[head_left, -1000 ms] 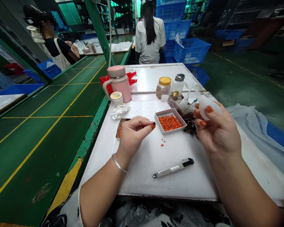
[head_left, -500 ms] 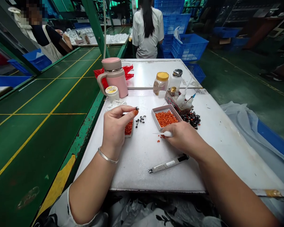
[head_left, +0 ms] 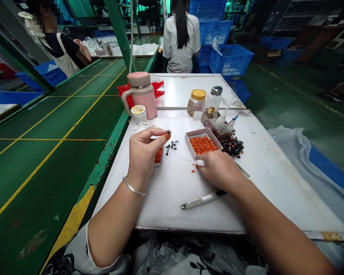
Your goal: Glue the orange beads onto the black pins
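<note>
Between thumb and fingertips, my left hand (head_left: 145,151) pinches a small black piece (head_left: 169,131), raised above the table. Under that hand sits a small box of orange pieces (head_left: 158,156), partly hidden. Several black branched pieces (head_left: 171,146) lie just right of it. My right hand (head_left: 219,168) is closed on a slim pointed tweezers-like tool (head_left: 189,160). Its blurred tip points left, and a thin end shows behind the hand. Close by are a few loose orange bits (head_left: 193,171) and an open box of orange chips (head_left: 202,145).
A craft knife (head_left: 202,200) lies in front. Behind stand a pink flask (head_left: 145,99), a white jar (head_left: 138,114), a yellow-lidded jar (head_left: 197,104) and a tray of bottles (head_left: 223,131). A dark heap of pieces (head_left: 232,147) adjoins the tray. The green conveyor (head_left: 60,160) runs along the left.
The tip of the right hand's tool has shifted slightly up and blurred, and its rear end now shows behind the hand. My left hand keeps its pinch. The whole view has shifted slightly.
</note>
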`<state>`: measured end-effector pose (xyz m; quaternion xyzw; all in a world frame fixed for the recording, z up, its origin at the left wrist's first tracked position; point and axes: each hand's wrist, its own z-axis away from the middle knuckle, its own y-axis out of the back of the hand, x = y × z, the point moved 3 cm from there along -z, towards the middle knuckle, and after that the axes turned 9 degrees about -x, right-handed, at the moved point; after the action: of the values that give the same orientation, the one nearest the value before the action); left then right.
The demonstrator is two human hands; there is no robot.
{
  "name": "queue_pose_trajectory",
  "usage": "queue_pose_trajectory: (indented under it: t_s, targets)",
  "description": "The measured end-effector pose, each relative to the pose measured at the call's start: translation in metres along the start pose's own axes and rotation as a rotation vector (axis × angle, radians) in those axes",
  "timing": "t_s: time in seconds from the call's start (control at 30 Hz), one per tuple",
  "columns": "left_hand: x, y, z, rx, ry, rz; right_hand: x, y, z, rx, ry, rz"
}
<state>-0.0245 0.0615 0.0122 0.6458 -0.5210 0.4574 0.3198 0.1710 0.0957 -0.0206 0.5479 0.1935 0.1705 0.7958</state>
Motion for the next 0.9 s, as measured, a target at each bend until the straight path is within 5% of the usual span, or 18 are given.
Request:
queue_pose_trajectory:
  t_s: [0.5,0.77,0.9]
  targets:
    - [0.000,-0.004,0.002,-0.037,-0.016,-0.073,0.012,-0.001,-0.002,-0.033,-0.054,-0.024]
    - [0.000,-0.016,0.009,-0.210,-0.075,-0.273,0.021,0.012,0.002,0.112,0.304,-0.614]
    - [0.002,-0.017,0.011,-0.222,-0.106,-0.332,0.024,0.014,0.003,0.161,0.225,-0.528]
